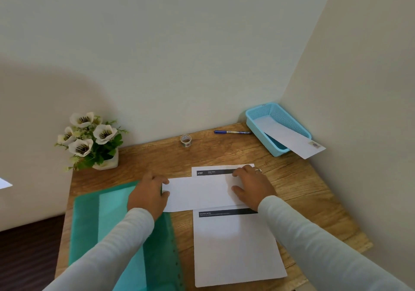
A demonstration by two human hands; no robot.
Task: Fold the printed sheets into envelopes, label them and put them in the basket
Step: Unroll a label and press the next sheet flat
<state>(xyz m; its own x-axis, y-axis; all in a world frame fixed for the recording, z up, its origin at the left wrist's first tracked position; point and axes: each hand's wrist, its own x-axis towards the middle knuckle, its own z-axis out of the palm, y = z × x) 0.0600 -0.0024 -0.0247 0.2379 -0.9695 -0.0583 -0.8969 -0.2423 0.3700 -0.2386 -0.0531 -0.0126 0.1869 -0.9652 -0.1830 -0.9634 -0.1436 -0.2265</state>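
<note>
The wooden table (303,189) carries a printed sheet (235,245), green folder (89,218), basket (289,120), pen (231,132), tape roll (186,140) — and potted flowers (89,140).

At a wooden desk (303,189), the left hand (147,193) pinches the left end of a long white paper envelope (199,193); the right hand (251,186) presses flat on its right end. Under both hands lies a white printed sheet with dark bars (235,245). Beyond the right hand stands a light blue plastic mesh basket (289,120) holding another white envelope (285,136). A translucent green folder (107,212) lies under the left forearm.
</note>
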